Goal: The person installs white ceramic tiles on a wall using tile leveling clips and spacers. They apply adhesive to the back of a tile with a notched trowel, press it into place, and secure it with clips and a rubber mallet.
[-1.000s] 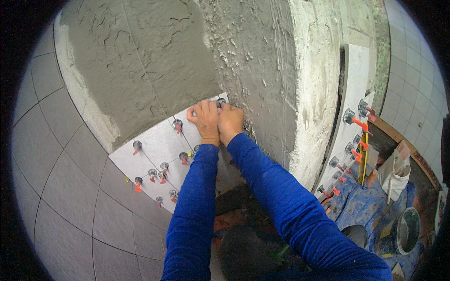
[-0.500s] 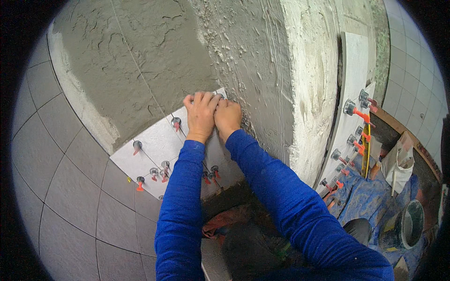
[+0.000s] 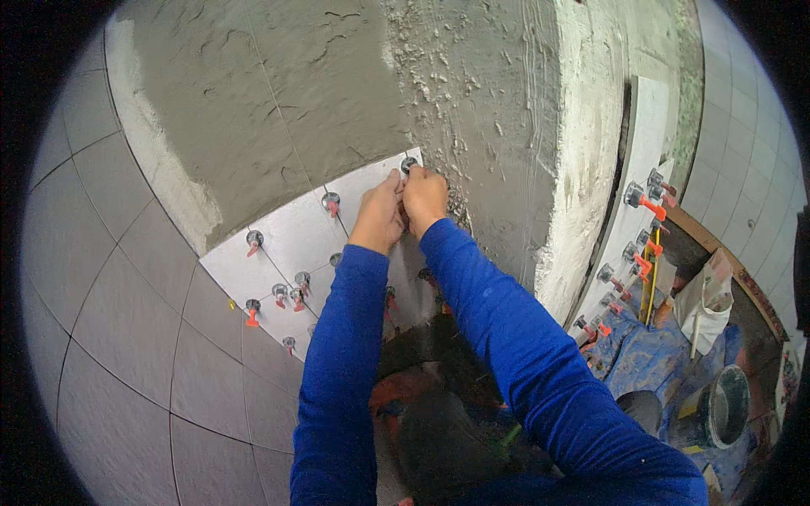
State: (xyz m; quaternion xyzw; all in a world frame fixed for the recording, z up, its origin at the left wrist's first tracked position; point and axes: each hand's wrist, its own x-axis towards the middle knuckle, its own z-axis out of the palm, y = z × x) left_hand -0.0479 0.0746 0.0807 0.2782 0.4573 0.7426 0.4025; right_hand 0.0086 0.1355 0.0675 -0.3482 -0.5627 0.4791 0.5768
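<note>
White wall tiles (image 3: 291, 232) sit along the lower part of the mortared wall (image 3: 278, 93). Round black tile levelers with red T-shaped handles, such as this tile leveler (image 3: 332, 203), are set along their joints. At the tiles' upper right corner, my right hand (image 3: 424, 200) is closed with its fingertips at another tile leveler (image 3: 410, 163), whose handle is hidden. Pressed up beside it, my left hand (image 3: 378, 212) has curled fingers; what they hold, if anything, I cannot make out.
Grey tiles (image 3: 118, 337) cover the left side. Over on the right, a second tiled strip (image 3: 643, 143) bears several levelers. A dark bucket (image 3: 727, 409), a blue sheet (image 3: 641, 350) and a whitish bag (image 3: 707, 295) lie below it.
Both hands have drawn back a little from the tile's top corner, uncovering the black leveler there. My left fingers went from spread over the edge to curled. The view has shifted slightly.
</note>
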